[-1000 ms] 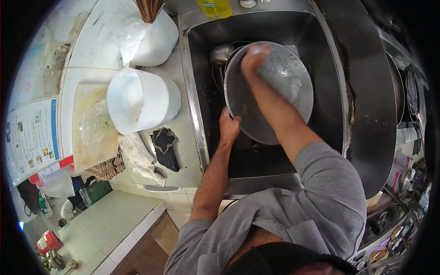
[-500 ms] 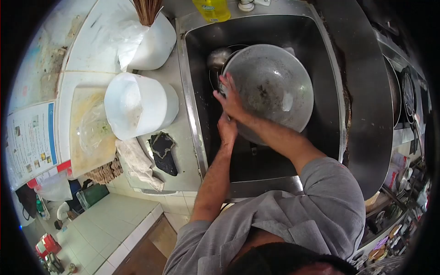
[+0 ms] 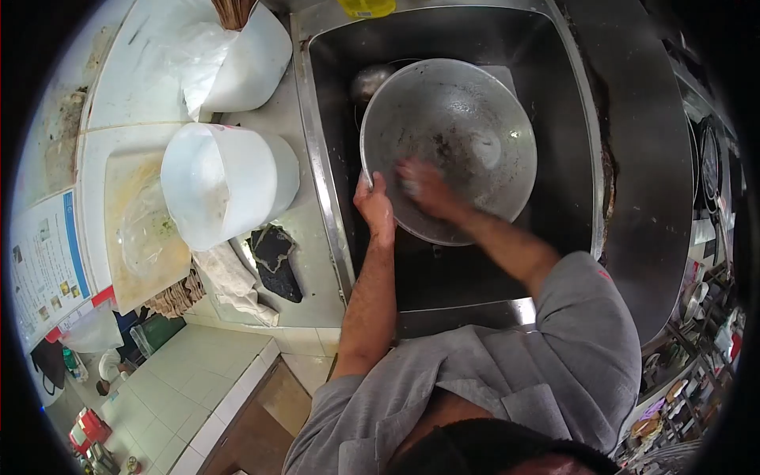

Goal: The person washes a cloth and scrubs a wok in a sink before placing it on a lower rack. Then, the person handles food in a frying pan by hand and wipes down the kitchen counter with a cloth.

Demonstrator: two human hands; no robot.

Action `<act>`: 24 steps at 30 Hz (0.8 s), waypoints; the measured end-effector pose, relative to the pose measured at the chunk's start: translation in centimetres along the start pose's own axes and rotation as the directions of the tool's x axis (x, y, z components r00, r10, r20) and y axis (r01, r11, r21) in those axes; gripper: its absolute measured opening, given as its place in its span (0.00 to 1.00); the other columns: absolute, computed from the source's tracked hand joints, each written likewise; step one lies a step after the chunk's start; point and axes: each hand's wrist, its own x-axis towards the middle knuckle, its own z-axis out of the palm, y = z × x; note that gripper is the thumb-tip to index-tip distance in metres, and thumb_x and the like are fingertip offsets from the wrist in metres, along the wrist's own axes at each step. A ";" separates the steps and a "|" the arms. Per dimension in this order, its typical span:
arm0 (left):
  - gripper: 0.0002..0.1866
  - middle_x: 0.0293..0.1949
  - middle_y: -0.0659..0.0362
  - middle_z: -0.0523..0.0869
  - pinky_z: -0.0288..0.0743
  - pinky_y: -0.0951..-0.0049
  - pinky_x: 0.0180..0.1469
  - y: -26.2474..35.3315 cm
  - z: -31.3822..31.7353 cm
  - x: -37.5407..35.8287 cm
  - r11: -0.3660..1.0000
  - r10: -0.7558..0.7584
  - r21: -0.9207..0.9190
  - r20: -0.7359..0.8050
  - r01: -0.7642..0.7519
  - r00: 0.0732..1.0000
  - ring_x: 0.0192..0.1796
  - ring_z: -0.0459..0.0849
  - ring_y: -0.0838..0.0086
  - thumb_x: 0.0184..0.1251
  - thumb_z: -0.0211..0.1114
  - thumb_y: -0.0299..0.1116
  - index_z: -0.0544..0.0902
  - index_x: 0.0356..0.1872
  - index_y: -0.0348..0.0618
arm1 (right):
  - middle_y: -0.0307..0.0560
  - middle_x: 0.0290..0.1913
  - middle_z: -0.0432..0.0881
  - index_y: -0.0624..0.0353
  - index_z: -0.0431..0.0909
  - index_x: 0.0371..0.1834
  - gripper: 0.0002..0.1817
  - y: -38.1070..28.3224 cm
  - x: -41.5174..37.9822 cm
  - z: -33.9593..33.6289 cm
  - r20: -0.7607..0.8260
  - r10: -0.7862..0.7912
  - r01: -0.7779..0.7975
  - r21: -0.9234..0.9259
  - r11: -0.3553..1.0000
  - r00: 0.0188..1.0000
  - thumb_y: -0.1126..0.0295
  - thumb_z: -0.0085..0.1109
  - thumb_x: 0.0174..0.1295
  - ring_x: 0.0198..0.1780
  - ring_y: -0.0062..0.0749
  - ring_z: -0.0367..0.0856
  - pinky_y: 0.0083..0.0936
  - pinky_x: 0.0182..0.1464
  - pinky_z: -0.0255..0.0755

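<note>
A large grey metal bowl (image 3: 483, 103) rests tilted in the steel sink (image 3: 554, 71), with dark specks and wet shine on its inner surface. My left hand (image 3: 375, 209) grips its rim at the lower left, thumb over the edge. Inside the bowl, against its left inner wall, my right hand (image 3: 429, 190) is smeared by motion. Something pale shows by its fingers, too blurred to name. Behind the bowl's upper left, a smaller round metal vessel (image 3: 370, 81) is partly hidden.
Left of the sink, the counter carries white plastic tubs (image 3: 237, 182), a pale cloth (image 3: 231, 277), a dark scrubbing cloth (image 3: 275, 265) and a stained cutting board (image 3: 131, 269). A yellow bottle (image 3: 368, 7) stands behind the sink. Utensils crowd a rack (image 3: 673, 388) at the right.
My right hand has moved from the bowl's left rim into its inside. My left hand has shifted up and taken the rim. The bowl sits slightly further left and up.
</note>
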 end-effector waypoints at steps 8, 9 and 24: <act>0.16 0.48 0.57 0.79 0.65 0.75 0.54 1.9 2.2 -1.1 0.978 -0.014 -0.205 0.063 0.027 0.998 0.49 0.74 0.75 0.65 0.52 0.22 0.74 0.53 0.33 | 0.53 0.66 0.57 0.59 0.58 0.64 0.30 8.3 7.9 0.6 -0.495 0.370 -0.538 -0.254 0.804 0.786 0.57 0.46 0.61 0.68 0.50 0.52 0.53 0.63 0.48; 0.16 0.48 0.57 0.79 0.65 0.75 0.54 1.5 1.7 -1.0 0.980 -0.016 -0.198 0.066 0.029 0.998 0.49 0.74 0.75 0.65 0.52 0.22 0.74 0.53 0.33 | 0.54 0.67 0.57 0.60 0.59 0.64 0.28 7.0 7.9 2.6 -0.361 0.339 -0.460 -0.336 0.822 0.869 0.59 0.45 0.62 0.67 0.50 0.53 0.51 0.63 0.48; 0.14 0.44 0.56 0.79 0.69 0.72 0.49 -0.7 0.8 0.7 0.968 -0.161 -0.188 0.052 0.168 0.986 0.44 0.76 0.72 0.68 0.51 0.28 0.73 0.52 0.34 | 0.59 0.43 0.70 0.61 0.73 0.40 0.17 3.6 8.2 3.9 -0.538 0.194 -0.205 0.041 0.978 0.821 0.59 0.57 0.55 0.47 0.53 0.67 0.45 0.50 0.61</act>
